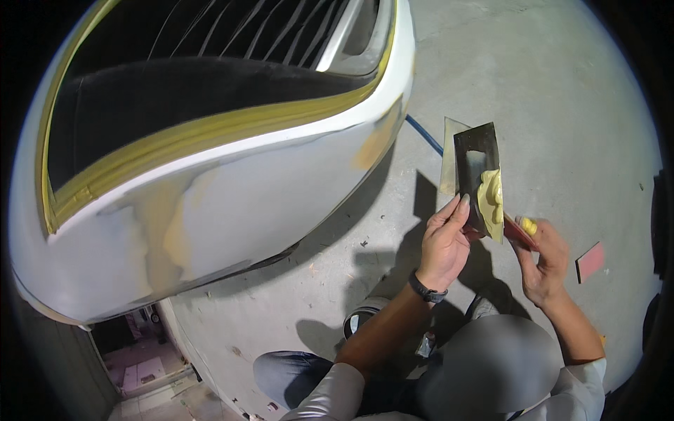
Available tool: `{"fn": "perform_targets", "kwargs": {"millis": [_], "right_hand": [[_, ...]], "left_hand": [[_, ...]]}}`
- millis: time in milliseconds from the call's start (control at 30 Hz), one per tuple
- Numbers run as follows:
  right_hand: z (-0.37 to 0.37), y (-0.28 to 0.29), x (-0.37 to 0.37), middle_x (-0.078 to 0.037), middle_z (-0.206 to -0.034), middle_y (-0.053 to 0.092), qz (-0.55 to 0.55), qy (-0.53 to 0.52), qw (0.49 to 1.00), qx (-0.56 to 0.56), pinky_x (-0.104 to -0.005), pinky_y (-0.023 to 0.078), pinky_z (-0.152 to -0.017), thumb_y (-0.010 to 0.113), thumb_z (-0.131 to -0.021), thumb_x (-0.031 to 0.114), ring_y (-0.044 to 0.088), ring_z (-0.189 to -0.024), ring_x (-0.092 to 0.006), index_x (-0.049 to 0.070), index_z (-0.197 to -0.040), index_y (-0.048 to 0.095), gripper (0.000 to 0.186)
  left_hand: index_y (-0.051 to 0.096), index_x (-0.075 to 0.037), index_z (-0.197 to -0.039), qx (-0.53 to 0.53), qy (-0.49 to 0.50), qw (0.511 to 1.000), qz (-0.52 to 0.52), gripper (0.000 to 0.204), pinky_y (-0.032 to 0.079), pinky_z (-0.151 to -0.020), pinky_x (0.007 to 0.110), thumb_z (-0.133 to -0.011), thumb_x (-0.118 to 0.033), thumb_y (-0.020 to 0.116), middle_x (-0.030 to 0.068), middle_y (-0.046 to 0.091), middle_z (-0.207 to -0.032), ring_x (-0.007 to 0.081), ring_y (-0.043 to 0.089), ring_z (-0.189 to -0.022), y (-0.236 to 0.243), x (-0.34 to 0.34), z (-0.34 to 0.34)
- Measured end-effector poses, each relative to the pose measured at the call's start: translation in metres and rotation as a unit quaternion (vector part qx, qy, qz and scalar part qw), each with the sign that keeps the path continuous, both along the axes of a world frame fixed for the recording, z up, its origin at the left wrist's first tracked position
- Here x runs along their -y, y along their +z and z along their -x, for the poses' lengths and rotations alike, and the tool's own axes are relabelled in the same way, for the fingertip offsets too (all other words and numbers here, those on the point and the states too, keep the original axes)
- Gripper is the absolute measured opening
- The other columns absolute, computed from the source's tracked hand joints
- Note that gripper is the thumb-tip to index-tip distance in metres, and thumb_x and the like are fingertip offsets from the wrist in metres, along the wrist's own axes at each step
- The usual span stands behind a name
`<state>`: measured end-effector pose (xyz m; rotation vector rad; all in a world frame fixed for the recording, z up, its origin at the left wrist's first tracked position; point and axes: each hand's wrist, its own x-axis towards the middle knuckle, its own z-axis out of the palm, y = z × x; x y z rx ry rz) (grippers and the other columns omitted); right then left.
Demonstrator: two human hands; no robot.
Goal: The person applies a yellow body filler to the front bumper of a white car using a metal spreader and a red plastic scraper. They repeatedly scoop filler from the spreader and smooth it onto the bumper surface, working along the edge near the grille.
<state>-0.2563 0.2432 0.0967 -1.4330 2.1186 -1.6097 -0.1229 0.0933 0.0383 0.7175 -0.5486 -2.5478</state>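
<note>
My left hand (444, 247), with a dark band at the wrist, grips a dark rectangular metal putty plate (466, 165) by its lower edge, thumb on its face. A thick lump of pale yellow body filler (490, 200) sits along the plate's right side. Just right of it, my right hand (546, 263) is closed on a flat red spreader (518, 233), its far end close to or touching the plate's lower corner. A bright yellow blob (529, 226) shows at the fingers of my right hand; I cannot tell what it sits on.
A grey-primed car body (274, 189) with yellow masking tape (210, 130) and tan filler patches (163, 238) fills the left. On the concrete floor lie a pale thin sheet (448, 175), a blue hose (425, 135), a pink-red pad (590, 262) and a dark round can (372, 307).
</note>
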Motion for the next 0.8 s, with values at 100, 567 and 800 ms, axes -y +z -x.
{"fn": "perform_targets", "kwargs": {"millis": [100,567,800], "right_hand": [[-0.017,-0.006,-0.009,-0.012,-0.107,0.071,-0.020,-0.062,0.988,0.143,-0.0293,0.051,-0.081,0.067,-0.096,0.001,0.066,-0.092,-0.0177,-0.002,-0.126,0.065,0.031],[-0.053,0.043,-0.005,-0.005,-0.103,0.068,-0.055,-0.149,0.962,0.223,-0.0269,0.048,-0.077,0.066,-0.098,0.007,0.061,-0.089,-0.0134,-0.005,-0.117,0.070,0.023],[-0.084,0.072,-0.045,-0.001,-0.100,0.069,0.077,-0.236,0.899,0.360,-0.0273,0.049,-0.079,0.067,-0.101,0.010,0.060,-0.089,-0.0084,-0.004,-0.117,0.071,0.022]], "left_hand": [[0.067,-0.002,-0.124,-0.040,-0.020,0.999,0.026,0.023,0.058,-0.092,0.037,-0.108,-0.012,0.053,0.0088,0.072,-0.119,0.0188,0.071,-0.105,-0.003,0.001,-0.003],[0.067,0.004,-0.119,0.120,0.000,0.990,0.074,0.019,0.057,-0.091,0.032,-0.104,-0.007,0.061,0.0078,0.072,-0.109,0.0142,0.067,-0.101,0.017,-0.007,-0.005],[0.066,0.002,-0.123,-0.019,-0.073,0.987,0.139,0.024,0.061,-0.084,0.039,-0.108,-0.012,0.055,0.0104,0.072,-0.115,0.0199,0.072,-0.096,0.049,0.000,-0.041]]}}
